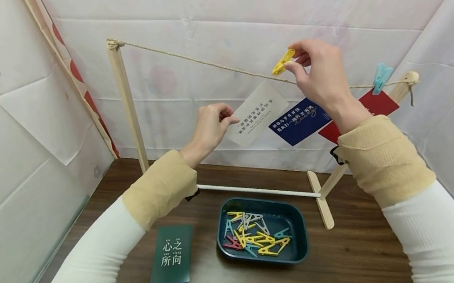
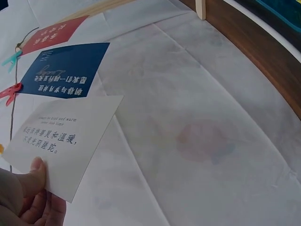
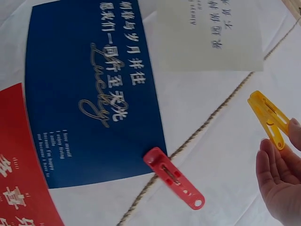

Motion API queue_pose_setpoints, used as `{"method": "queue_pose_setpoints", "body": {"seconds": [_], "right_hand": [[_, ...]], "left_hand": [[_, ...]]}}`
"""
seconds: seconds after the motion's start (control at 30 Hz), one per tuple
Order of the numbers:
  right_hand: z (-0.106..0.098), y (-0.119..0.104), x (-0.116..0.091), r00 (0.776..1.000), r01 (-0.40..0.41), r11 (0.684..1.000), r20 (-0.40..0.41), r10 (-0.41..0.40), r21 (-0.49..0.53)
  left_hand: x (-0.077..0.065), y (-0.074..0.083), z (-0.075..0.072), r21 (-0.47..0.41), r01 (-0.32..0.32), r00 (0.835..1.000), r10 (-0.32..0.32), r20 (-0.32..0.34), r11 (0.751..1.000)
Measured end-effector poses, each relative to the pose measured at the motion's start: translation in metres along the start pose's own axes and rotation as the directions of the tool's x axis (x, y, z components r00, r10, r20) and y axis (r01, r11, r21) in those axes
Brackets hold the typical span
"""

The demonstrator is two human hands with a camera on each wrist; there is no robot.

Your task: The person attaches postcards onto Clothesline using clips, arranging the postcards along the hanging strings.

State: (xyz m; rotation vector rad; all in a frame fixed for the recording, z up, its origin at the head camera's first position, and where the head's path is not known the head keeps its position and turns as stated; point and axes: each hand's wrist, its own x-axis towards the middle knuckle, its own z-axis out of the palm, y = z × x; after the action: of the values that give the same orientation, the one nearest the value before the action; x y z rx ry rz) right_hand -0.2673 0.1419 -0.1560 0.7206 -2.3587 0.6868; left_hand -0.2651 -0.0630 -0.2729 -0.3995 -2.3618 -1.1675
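My left hand [image 1: 210,128] pinches the edge of a white card [image 1: 258,114] printed with lettering, whose upper corner is at the twine line [image 1: 202,62]. In my right hand [image 1: 321,70] a yellow clothespin [image 1: 283,62] is pinched just above the twine, apart from the card. To the right hangs a blue card [image 1: 298,121], fastened by a red clothespin [image 3: 174,179] that the right hand hides in the head view. Further right a red card [image 1: 376,104] hangs from a light-blue clothespin [image 1: 382,79].
Wooden posts [image 1: 128,102] hold the twine, joined low by a white rod [image 1: 259,191]. On the brown table [image 1: 346,276] stands a dark teal tray [image 1: 305,244] with several clothespins in mixed colours. A green card stack [image 1: 171,266] lies left of it.
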Motion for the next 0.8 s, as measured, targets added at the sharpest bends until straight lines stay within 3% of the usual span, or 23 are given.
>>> {"method": "queue_pose_setpoints", "body": {"seconds": [0.8], "right_hand": [[0.001, -0.008, 0.013, 0.996, 0.014, 0.999, 0.094, -0.010, -0.041]], "left_hand": [[0.012, -0.004, 0.012, -0.041, 0.029, 1.000, -0.030, -0.002, 0.999]]}}
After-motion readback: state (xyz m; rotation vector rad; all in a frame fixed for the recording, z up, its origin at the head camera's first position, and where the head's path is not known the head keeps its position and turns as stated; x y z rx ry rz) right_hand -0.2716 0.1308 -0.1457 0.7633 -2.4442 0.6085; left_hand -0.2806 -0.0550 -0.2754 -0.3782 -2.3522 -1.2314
